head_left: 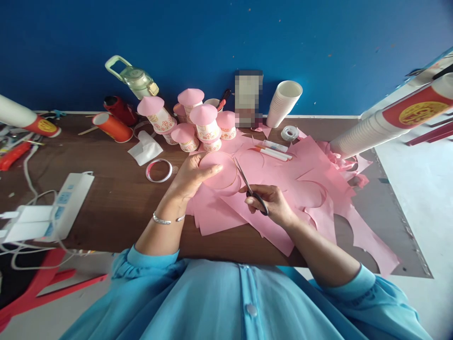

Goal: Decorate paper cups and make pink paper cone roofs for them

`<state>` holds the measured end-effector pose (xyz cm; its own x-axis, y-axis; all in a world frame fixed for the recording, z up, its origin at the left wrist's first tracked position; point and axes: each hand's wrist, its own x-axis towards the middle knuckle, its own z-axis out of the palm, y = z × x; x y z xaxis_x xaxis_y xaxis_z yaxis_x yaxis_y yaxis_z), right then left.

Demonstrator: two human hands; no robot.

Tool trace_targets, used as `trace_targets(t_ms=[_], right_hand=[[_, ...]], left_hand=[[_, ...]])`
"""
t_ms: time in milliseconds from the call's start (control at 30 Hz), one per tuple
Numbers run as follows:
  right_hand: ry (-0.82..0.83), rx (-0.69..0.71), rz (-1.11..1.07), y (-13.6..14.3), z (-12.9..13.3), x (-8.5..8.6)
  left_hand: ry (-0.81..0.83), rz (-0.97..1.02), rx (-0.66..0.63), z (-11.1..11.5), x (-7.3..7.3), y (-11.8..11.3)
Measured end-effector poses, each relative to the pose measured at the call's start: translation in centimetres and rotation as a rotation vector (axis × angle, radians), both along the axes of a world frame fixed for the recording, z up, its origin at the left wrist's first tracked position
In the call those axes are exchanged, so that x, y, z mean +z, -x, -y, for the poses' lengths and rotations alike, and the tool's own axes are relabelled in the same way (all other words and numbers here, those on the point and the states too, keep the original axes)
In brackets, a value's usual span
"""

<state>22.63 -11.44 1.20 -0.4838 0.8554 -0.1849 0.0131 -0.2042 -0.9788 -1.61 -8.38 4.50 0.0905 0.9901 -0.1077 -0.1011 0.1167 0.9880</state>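
Observation:
My left hand [193, 175] grips a round pink paper disc [221, 177] by its left side, the thumb lying across its top. My right hand [271, 204] holds black-handled scissors [253, 189], their blades pointing up and left at the disc's right edge. Whether the blades touch the paper I cannot tell. Beneath both hands lie pink paper sheets [219, 215], some with curved cut-outs. Just beyond stands a cluster of decorated paper cups with pink cone roofs [204, 118].
White paper cups are stacked at the back [285, 101]. Markers [274, 153] and a tape roll [290, 133] lie on the right. On the left are another tape roll [159, 171], a red cup [112, 127], a bottle [136, 80] and a power strip [69, 205] with cables.

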Motion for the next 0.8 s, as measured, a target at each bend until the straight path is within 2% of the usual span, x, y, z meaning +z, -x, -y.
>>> trace_targets(t_ms=[167, 333, 500, 667, 800], right_hand=[[0.002, -0.004, -0.013, 0.0, 0.0, -0.1], [-0.02, -0.106, -0.032, -0.2, 0.0, -0.2], [0.005, -0.005, -0.028, -0.3, 0.1, 0.3], [0.086, 0.062, -0.007, -0.3, 0.1, 0.9], [0.081, 0.054, -0.021, -0.2, 0.0, 0.7]], left_hand=[[0.001, -0.01, 0.047, 0.0, -0.4, -0.3], [-0.014, -0.025, 0.149, -0.2, -1.0, 0.2], [-0.046, -0.05, 0.185, -0.4, -1.7, 0.7], [-0.034, -0.023, 0.186, -0.4, -1.4, 0.8], [-0.018, -0.021, 0.097, -0.2, -0.7, 0.3]])
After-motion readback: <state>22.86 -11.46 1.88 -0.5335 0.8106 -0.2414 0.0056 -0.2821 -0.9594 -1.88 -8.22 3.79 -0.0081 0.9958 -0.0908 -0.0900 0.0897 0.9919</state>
